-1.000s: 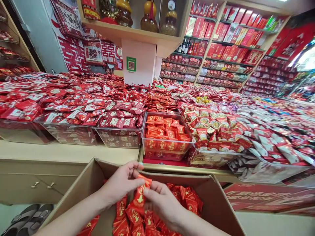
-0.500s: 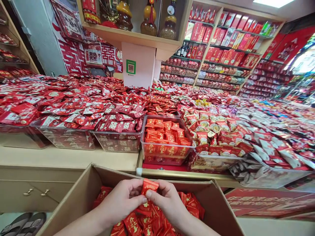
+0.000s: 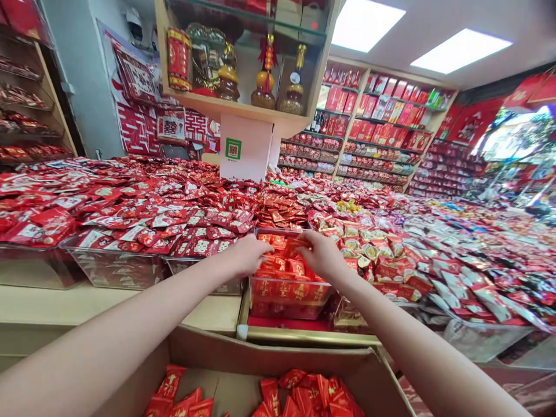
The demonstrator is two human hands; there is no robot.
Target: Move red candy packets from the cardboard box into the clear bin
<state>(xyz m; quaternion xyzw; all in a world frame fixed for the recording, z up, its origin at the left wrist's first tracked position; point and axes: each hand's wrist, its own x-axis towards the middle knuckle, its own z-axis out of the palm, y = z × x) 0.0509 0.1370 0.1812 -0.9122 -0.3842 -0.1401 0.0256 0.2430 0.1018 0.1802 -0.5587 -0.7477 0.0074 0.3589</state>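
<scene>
Both my arms reach forward over a clear plastic bin (image 3: 289, 295) filled with small red candy packets (image 3: 299, 267) printed in gold. My left hand (image 3: 252, 255) is at the bin's left side, its fingers curled against the packets; whether they grip one is unclear. From the right comes my right hand (image 3: 320, 255), thumb and fingers closed on a slightly blurred red candy packet (image 3: 294, 246) just above the pile. Below my arms, an open cardboard box (image 3: 278, 350) holds similar loose red packets (image 3: 310, 397), with part of its bottom showing.
More plastic bins heaped with wrapped sweets stand on both sides, such as the left bin (image 3: 117, 272) and the durian candy bin (image 3: 386, 278). Behind rise a white pillar (image 3: 247, 165) with a QR code and a bottle cabinet (image 3: 243, 104). A gold counter edge (image 3: 304, 336) runs beneath.
My hands have moved forward from above the cardboard box, where they held a red candy packet together, to the plastic bin. They are now farther apart. The view has tilted up.
</scene>
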